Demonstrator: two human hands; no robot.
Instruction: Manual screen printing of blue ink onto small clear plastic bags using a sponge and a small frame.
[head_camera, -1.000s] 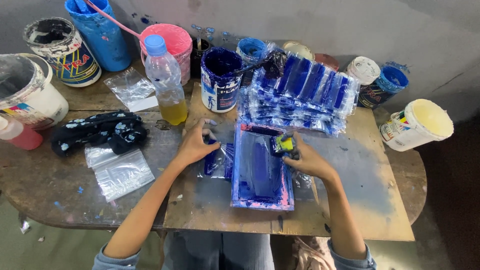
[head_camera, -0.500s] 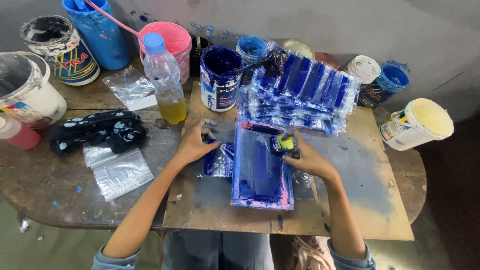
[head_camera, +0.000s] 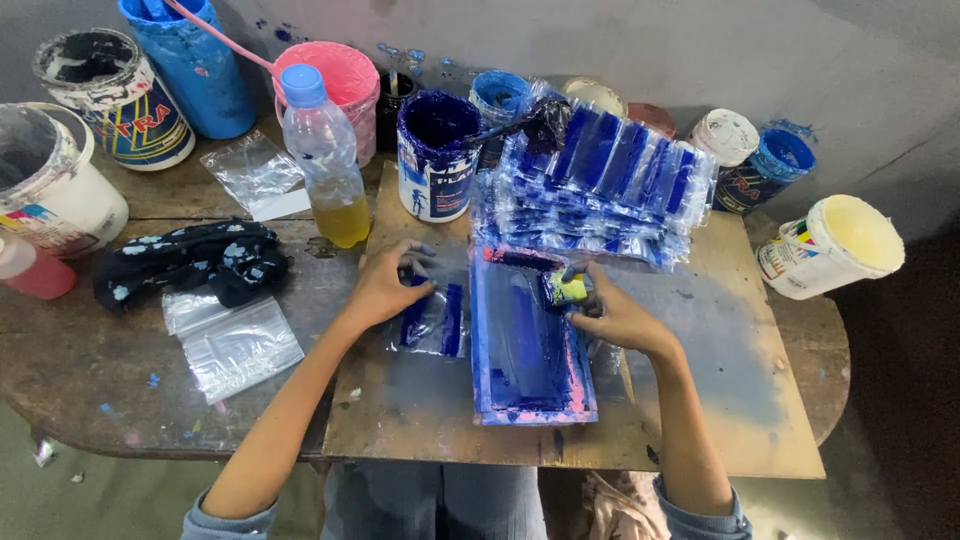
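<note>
Little has moved since the earlier frames: both hands sit where they were, just above the centre of the picture. Left hand (head_camera: 385, 288) presses flat, fingers spread, on a small clear plastic pouch printed with blue stripes (head_camera: 432, 322), which lies on the wooden board (head_camera: 720, 400) just left of the frame. Right hand (head_camera: 612, 312) pinches a small yellow-and-dark squeegee (head_camera: 565, 289) at the upper right edge of the blue-inked printing frame (head_camera: 530, 345), which lies flat in the middle of the board.

Judging by its look, the pouch is thin, light, limp and slippery, and its ink may be wet, so it is best taken by a bare corner. The frame looks stiff and is better held by its pink-stained rim.

Behind them, a fanned stack of printed pouches (head_camera: 600, 185) fills the upper centre, next to an open can of blue ink (head_camera: 435, 155) and a bottle of yellowish liquid (head_camera: 325, 160). Unprinted bags (head_camera: 232, 345) and a dark spotted cloth (head_camera: 190, 262) lie at centre left.
</note>
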